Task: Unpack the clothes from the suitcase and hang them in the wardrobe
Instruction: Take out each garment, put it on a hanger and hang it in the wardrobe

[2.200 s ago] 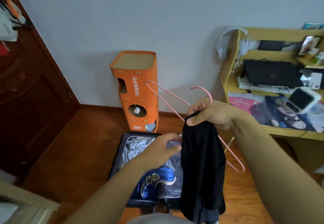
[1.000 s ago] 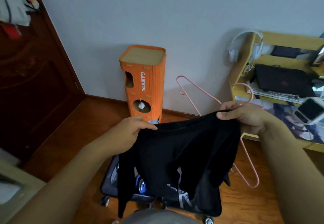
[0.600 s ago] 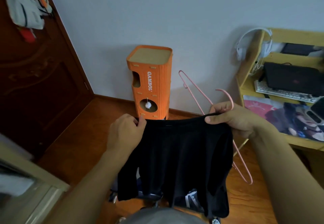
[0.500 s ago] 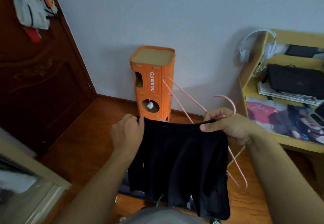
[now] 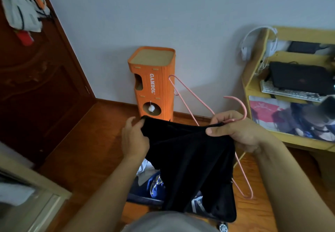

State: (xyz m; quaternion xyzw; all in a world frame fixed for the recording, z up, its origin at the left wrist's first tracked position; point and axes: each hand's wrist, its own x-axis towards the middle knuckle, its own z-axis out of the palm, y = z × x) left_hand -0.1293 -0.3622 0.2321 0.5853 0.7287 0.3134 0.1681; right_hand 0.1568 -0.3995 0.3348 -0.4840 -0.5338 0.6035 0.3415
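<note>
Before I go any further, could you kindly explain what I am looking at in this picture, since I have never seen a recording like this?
There is no machine here. A person wears a wide-angle camera on the head, looking forward and down, so the two bare arms reaching in are their own.

The left hand and the right hand each grip the top edge of a black garment, holding it spread out. The right hand also holds a pink wire hanger.

Below, on the wooden floor, an open suitcase holds more clothes. An orange cardboard tower stands against the wall, and a yellow desk is at the right.
</note>
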